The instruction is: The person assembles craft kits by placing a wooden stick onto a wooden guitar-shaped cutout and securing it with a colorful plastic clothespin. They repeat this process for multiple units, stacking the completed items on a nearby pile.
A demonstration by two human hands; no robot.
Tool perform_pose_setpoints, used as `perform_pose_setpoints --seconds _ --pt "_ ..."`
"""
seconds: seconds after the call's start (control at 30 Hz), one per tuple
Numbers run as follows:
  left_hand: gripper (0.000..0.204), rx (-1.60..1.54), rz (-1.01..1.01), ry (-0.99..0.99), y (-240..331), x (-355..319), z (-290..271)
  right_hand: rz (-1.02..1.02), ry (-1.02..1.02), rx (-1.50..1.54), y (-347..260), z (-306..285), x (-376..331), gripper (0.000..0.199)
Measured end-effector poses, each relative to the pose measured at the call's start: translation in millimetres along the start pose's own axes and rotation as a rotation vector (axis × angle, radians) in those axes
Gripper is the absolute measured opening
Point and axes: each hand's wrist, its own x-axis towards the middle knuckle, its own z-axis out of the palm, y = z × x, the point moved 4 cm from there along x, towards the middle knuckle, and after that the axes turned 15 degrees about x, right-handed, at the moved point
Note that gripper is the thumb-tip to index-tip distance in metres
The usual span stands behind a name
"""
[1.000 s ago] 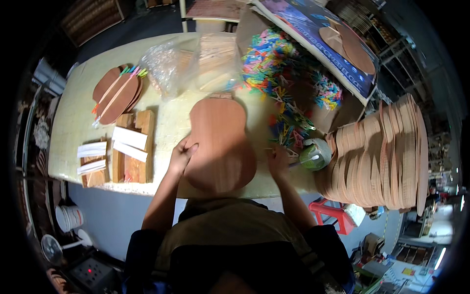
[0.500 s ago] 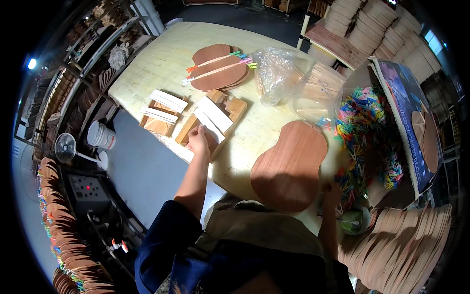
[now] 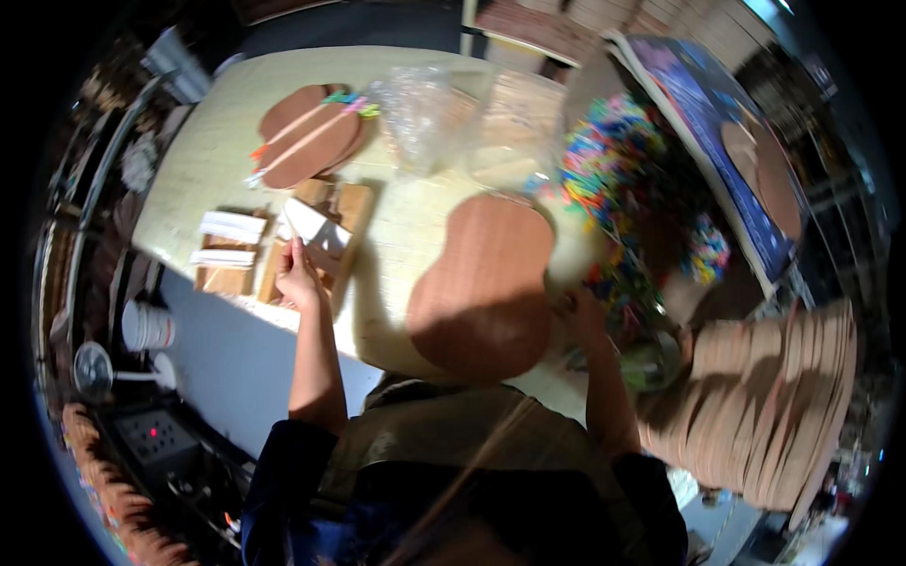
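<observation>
My left hand (image 3: 302,281) is closed in a pinch at the wooden jig (image 3: 351,215), with what looks like a thin pale wooden strip (image 3: 289,219) pointing up from its fingers. White strips (image 3: 324,233) lie across that jig. To the right rests a flat guitar-shaped wooden plate (image 3: 481,283), which neither hand touches. Just past its right edge is my right hand (image 3: 587,319), low beside the heap of coloured clothespins (image 3: 613,156). Motion blur hides whether its fingers hold anything.
A smaller wooden stand (image 3: 226,280) with white strips is at the table's left edge. Farther back lie clipped wooden plates (image 3: 311,156) and plastic bags (image 3: 411,118). A printed carton (image 3: 698,104) holds the clothespins. Stacked wooden plates (image 3: 755,406) stand at right.
The view has swung, so the table sits farther left. My left hand has come up from the jig's white strips with a thin strip. My right hand has moved forward along the plate's right side.
</observation>
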Motion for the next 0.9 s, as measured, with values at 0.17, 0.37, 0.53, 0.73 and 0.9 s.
perform_pose_setpoints --seconds 0.17,0.37,0.53,0.73,0.9 --pt "0.006 0.736 0.826 -0.532 50.2 -144.2 113.6 -0.064 0.008 -0.099 23.9 3.6 -0.3 0.037" --pt "0.007 0.696 0.95 -1.017 11.0 -224.8 175.0 0.44 0.297 1.049 37.1 9.3 7.7 0.021" --pt "0.009 0.669 0.997 -1.048 -12.7 -228.2 181.3 0.536 0.28 1.532 39.7 34.9 1.6 0.014" --pt "0.012 0.631 0.988 -1.089 -14.9 -229.8 181.7 0.466 0.248 1.506 19.5 49.7 2.9 0.014" --pt "0.013 0.629 1.005 -1.062 -19.5 -227.5 181.2 0.216 0.235 0.609 20.8 4.2 13.4 0.011"
